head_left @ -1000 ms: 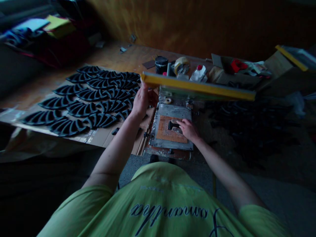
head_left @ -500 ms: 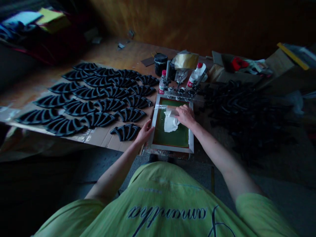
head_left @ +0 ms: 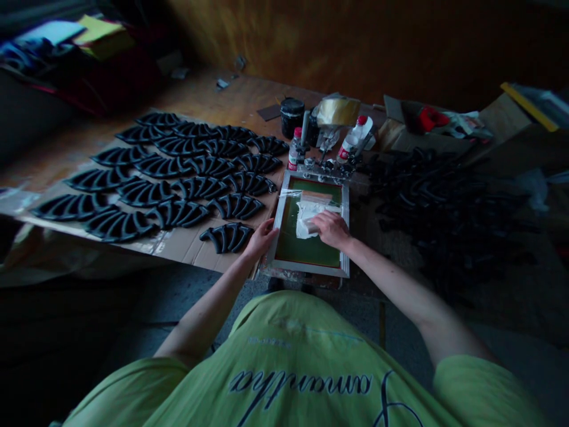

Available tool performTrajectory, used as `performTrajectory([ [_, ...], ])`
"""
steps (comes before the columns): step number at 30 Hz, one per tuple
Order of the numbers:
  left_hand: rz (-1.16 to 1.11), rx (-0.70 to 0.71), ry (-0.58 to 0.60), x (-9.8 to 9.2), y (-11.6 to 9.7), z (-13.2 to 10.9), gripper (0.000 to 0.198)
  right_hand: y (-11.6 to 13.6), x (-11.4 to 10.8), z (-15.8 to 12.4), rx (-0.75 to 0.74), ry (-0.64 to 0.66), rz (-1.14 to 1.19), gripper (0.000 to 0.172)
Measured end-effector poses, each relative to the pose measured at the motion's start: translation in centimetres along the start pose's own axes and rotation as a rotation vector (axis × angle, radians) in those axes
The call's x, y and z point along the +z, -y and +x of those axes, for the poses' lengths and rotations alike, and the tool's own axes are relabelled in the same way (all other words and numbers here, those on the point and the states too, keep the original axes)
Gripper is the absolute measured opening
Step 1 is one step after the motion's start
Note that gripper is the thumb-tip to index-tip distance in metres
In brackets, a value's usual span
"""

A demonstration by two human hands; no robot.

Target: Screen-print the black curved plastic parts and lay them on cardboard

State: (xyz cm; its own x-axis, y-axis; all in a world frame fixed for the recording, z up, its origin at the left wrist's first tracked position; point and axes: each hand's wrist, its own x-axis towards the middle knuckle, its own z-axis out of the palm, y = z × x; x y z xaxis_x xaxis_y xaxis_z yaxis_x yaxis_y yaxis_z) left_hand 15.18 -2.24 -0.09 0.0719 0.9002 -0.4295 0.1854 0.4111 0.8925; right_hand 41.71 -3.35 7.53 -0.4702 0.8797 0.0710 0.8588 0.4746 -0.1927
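dozens of black curved pieces (head_left: 178, 172) lie in rows on cardboard (head_left: 186, 252) at 9 to 10 o'clock of the screen frame (head_left: 306, 268). one more piece (head_left: 226, 236) sits alone at the near end, just beside the left hand (head_left: 262, 237). a dark heap of like pieces (head_left: 444, 196) lies on the table (head_left: 213, 98) at 3 o'clock. judging by this, a good share of the lot looks already laid out, while the heap looks untouched and still large.

the frame lies flat at the middle of the table's near edge. the left hand's fingers lie on its 9 o'clock rim; whether that grip clasps the rim or only presses on it i cannot tell. the right hand (head_left: 329, 228) has its grip closed on a squeegee (head_left: 311, 226), mostly hidden under the fingers, about mid-screen. white ink (head_left: 306, 209) is smeared on the green mesh toward 12 o'clock of it. the stroke seems about half made.

a second ago the frame was tilted up, with the left hand at its corner and the right hand at a black piece on the plate beneath. half a second ago the frame was down and the right hand sat nearer the 12 o'clock end. it has since come toward 6 o'clock, leaving ink behind it.

bottles (head_left: 293, 155) and a black pot (head_left: 292, 112) stand at 12 o'clock.
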Motion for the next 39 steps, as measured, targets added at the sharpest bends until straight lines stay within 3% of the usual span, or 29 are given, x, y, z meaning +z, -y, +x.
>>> performTrajectory([
  [2,-0.031,0.001,0.005,0.1,0.0,-0.1,0.064,0.6,0.7,-1.0,-0.042,0.017,0.025,0.023],
  [4,-0.054,0.004,0.016,0.2,-0.2,-0.3,0.064,0.8,0.8,-1.5,-0.062,0.046,0.064,0.018],
  [6,-0.066,0.010,0.040,0.0,-0.6,-0.5,0.067,0.5,0.3,-0.7,0.009,0.018,0.109,0.014],
  [9,-0.069,0.046,0.099,-0.8,-2.1,-1.1,0.077,-1.0,-1.5,2.8,0.202,-0.138,0.181,0.039],
  [12,-0.103,0.133,0.122,-1.5,-4.9,-2.2,0.070,-4.2,-4.1,5.6,0.291,-0.319,0.188,0.057],
  [15,-0.190,0.247,0.080,-1.5,-8.8,-3.0,0.058,-8.6,-6.5,4.9,0.402,-0.485,0.088,0.038],
  [17,-0.251,0.347,0.031,-0.9,-11.8,-2.9,0.061,-10.6,-6.9,3.1,0.474,-0.448,-0.124,0.034],
  [20,-0.299,0.503,-0.009,0.1,-16.3,-1.7,0.061,-9.9,-4.2,0.1,0.406,-0.226,-0.405,0.035],
  [24,-0.290,0.577,-0.012,1.2,-20.3,0.0,0.059,-4.7,2.3,-1.6,0.305,-0.108,-0.217,0.025],
  [26,-0.329,0.550,-0.054,1.9,-19.8,-0.2,0.056,-2.9,4.3,-1.5,0.351,-0.041,-0.112,0.022],
  [28,-0.342,0.408,-0.012,3.0,-17.3,-1.3,0.058,-1.8,5.0,-1.3,0.448,0.016,-0.027,0.016],
  [29,-0.321,0.288,0.058,3.7,-15.4,-2.2,0.061,-1.4,4.9,-1.2,0.498,0.018,0.022,0.013],
  [31,-0.217,-0.033,0.323,5.2,-11.1,-4.3,0.068,0.0,4.7,-1.0,0.552,-0.046,0.113,0.014],
  [33,-0.223,-0.189,0.406,6.7,-7.2,-6.0,0.068,2.2,4.4,-0.9,0.508,-0.153,0.186,0.016],
  [36,-0.348,-0.156,0.314,6.6,-4.0,-6.4,0.059,5.1,4.0,-1.5,0.215,-0.185,0.330,0.017],
  [38,-0.356,-0.129,0.201,4.2,-3.1,-5.5,0.053,4.4,3.7,-2.8,0.081,-0.167,0.400,0.021],
  [39,-0.329,-0.122,0.116,2.1,-2.6,-4.8,0.049,2.9,3.5,-3.9,0.092,-0.171,0.402,0.024],
])
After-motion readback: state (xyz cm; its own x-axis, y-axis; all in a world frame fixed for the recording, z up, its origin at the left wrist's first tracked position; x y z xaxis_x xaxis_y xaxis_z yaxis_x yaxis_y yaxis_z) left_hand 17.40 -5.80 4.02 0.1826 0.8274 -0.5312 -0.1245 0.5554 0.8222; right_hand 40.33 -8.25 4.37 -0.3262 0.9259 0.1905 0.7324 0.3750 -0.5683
